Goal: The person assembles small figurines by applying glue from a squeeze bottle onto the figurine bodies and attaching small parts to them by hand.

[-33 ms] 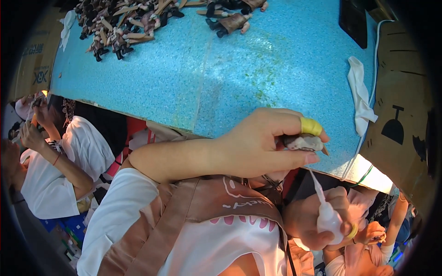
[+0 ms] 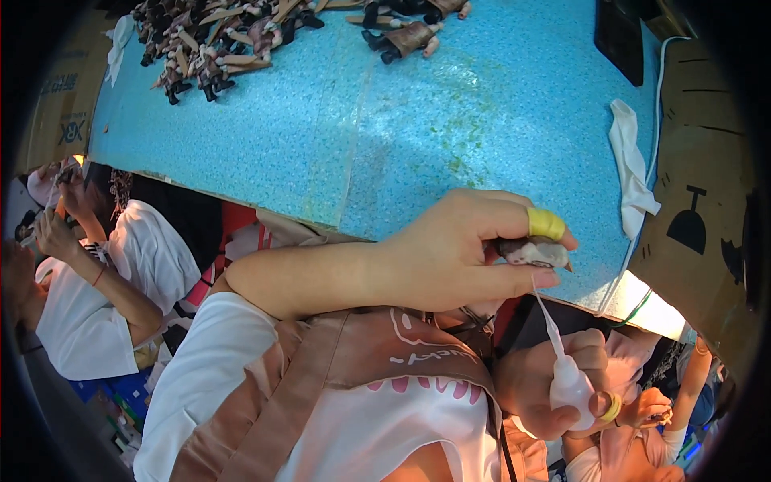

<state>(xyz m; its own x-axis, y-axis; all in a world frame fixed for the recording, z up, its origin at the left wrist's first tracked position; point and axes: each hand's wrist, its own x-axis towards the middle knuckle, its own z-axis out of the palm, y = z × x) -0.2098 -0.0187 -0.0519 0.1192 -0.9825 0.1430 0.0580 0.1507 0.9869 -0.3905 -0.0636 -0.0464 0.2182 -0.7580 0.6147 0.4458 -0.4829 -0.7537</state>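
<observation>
My left hand [image 2: 474, 253] is closed around a small figurine [image 2: 540, 253], held sideways between thumb and fingers above the table's near edge. Its whitish part shows, the rest lies hidden in my palm, and a pointed tip sticks out beyond it. Yellow tape wraps one of my left fingers. Lower right, my right hand [image 2: 554, 377] grips a white squeeze bottle [image 2: 572, 390] with a long thin nozzle. The nozzle's tip points up and ends right by my left thumb; whether it touches cannot be told. A yellow band circles a finger of this hand too.
A blue table [image 2: 265, 145] spreads ahead, with a heap of figurines [image 2: 213, 48] far left and a single figurine [image 2: 404, 40] at the back. White cloth [image 2: 630, 169], a dark flat device [image 2: 618, 40] and cardboard [image 2: 699, 177] line the right. Co-workers sit left [image 2: 120, 281] and lower right.
The bottle's nozzle has shifted slightly up and left, its tip nearer my left thumb. My left hand and the figurine have barely moved.
</observation>
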